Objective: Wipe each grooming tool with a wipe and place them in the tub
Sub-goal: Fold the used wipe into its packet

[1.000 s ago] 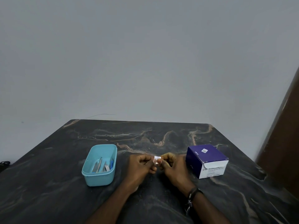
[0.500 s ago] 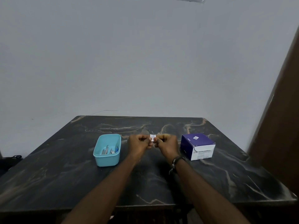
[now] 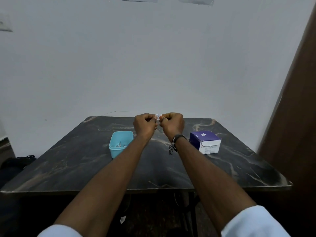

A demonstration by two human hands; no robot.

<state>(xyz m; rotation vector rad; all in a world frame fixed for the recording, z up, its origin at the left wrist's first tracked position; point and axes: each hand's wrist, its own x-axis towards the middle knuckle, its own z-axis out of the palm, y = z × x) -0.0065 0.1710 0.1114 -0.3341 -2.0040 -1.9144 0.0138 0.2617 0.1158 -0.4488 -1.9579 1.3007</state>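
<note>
A small white wipe packet is pinched between my left hand and my right hand, raised above the far half of the dark marble table. Both hands are fisted, with thumbs and fingertips meeting on the packet. Left of my left forearm stands a light blue tub with several metal grooming tools lying inside it. My left forearm covers the tub's right front corner.
A purple and white box with its top flap ajar stands to the right of my right wrist. A brown door or panel rises along the right side. A dark bag lies on the floor at left.
The camera has pulled back and up, showing the table's front edge and my sleeves. Both hands, still pinching the packet, have risen off the table toward its far edge.
</note>
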